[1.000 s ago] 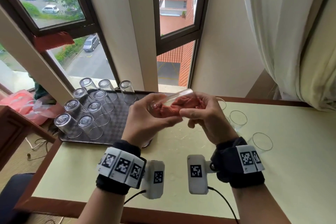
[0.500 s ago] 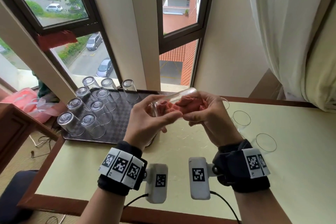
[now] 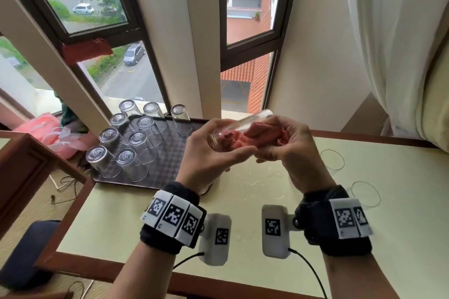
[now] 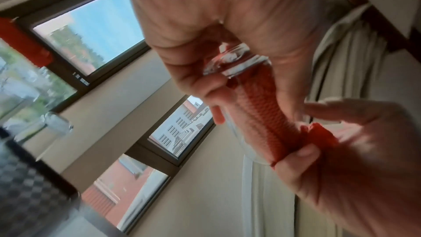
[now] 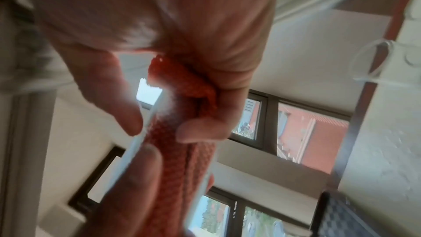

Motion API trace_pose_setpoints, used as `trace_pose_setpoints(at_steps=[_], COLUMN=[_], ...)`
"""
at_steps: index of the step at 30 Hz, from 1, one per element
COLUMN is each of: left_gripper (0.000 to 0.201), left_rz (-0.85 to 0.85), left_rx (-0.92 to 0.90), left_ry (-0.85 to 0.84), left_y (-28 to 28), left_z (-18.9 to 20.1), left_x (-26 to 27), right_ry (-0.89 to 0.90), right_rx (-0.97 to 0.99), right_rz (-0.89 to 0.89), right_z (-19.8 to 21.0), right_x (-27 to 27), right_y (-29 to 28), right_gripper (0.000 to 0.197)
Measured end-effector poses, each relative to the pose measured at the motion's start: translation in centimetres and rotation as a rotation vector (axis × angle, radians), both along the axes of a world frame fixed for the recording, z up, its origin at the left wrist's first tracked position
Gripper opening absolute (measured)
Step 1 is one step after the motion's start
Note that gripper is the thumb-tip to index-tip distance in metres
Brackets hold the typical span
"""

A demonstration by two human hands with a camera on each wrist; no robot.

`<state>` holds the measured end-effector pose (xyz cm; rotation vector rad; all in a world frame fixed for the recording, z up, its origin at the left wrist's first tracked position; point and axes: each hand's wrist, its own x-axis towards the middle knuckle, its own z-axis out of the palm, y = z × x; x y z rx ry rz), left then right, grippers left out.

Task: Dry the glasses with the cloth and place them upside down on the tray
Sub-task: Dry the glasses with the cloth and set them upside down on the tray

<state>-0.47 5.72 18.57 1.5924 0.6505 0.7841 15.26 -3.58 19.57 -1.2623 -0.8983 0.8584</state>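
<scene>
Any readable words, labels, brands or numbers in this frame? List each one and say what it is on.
No readable text in any view.
Wristbands: black-and-white square code patterns only, no letters or numbers.
Wrist cameras: the same kind of code squares, no words.
Upturned glasses on the tray: the bases may carry embossed marks, too small to read.
Parked cars outside the window: plates too small to read.
</scene>
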Motion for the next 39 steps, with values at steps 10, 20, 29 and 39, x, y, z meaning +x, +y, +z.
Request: trace_pose_setpoints(at_steps=[10,20,29,39], left_gripper=[0.07,0.072,0.064,0.073], left_rz=[-0.07,-0.074,-0.1,-0.092], left_rx=[0.062,0.208,-0.38,0.076], left_ry=[-0.019,0.002,-0.034,-0.011], left_y=[0.1,-0.2,0.2,-0.7], left_z=[-0.2,-0.7,-0.9,-1.2], left_x=[0.1,-0.1,0.2,0.3], right_ry=[0.169,0.28,0.137,0.265], right_rx=[0.033,0.007,0.03,0.056], right_rz=[0.035,0.079,-0.023,0.047], right_z=[-0.4,-1.0,-1.1,-1.8], right_x=[0.5,0.9,-0.3,0.8], right_y=[0.1,0.1,-0.2,-0.5], right_gripper=[0.031,0.044,0.045,0.028])
